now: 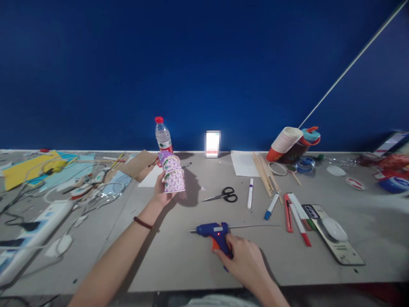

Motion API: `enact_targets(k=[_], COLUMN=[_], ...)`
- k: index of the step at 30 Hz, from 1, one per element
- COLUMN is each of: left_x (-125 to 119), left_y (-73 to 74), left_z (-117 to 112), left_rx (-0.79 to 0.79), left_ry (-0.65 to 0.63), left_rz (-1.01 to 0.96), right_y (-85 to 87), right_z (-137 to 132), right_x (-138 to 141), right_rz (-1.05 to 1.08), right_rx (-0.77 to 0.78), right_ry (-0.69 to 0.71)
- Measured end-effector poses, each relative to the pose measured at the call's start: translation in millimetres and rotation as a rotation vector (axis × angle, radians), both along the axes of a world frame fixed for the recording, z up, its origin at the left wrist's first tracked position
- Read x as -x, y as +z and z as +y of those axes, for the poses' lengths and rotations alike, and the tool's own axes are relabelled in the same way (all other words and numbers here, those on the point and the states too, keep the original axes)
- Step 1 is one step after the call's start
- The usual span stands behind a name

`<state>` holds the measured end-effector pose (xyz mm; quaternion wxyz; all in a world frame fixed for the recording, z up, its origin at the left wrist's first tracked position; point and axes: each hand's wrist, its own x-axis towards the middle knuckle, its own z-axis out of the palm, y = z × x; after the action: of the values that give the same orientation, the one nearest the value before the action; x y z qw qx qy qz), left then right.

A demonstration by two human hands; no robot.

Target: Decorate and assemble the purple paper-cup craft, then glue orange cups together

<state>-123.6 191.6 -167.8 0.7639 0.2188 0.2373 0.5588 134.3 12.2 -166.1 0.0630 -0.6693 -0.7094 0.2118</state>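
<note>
My left hand (160, 190) is closed round a stack of purple-patterned paper cups (173, 175), held upright above the grey table (179, 256) left of centre. A dark bead bracelet (142, 223) sits on that wrist. My right hand (244, 262) grips the orange handle of a blue hot glue gun (212, 231) near the front edge. The gun's nozzle points left, its red light is on, and a glue stick pokes out to the right.
Scissors (225, 195), a white marker (250, 193), wooden sticks (265, 172), pens (295, 217) and a phone (334, 232) lie right of centre. A water bottle (163, 135) and a tipped stack of cups (284, 143) stand at the back. A power strip (35, 232), cables and coloured paper crowd the left.
</note>
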Motion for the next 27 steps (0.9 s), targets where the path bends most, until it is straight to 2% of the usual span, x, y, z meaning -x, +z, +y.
enact_targets(k=[6, 13, 17, 23, 25, 27], left_x=[0.7, 1.0, -2.6, -16.2, -22.6, -30.6], left_y=[-2.6, -5.3, -3.3, 4.5, 7.2, 9.4], left_z=[-0.3, 1.0, -0.2, -6.2, -8.4, -10.2], left_rx=[-0.014, -0.025, -0.053, -0.054, -0.047, -0.041], left_ry=[-0.01, -0.015, -0.031, -0.025, -0.052, -0.092], left_rz=[-0.008, 0.009, 0.016, 0.019, 0.028, 0.042], right_y=[-2.7, -17.7, -12.3, -0.3, 2.2, 6.2], right_z=[-1.7, -10.2, -14.9, -6.3, 2.2, 12.7], right_x=[-5.5, -17.3, -17.2, -20.6, -25.6, -30.0], right_rz=[0.209, 0.835, 1.058, 1.043, 0.968, 0.914], right_rx=[0.049, 0.22, 0.22, 0.138, 0.092, 0.031], right_ry=[-0.069, -0.196, -0.247, -0.429, -0.428, -0.359])
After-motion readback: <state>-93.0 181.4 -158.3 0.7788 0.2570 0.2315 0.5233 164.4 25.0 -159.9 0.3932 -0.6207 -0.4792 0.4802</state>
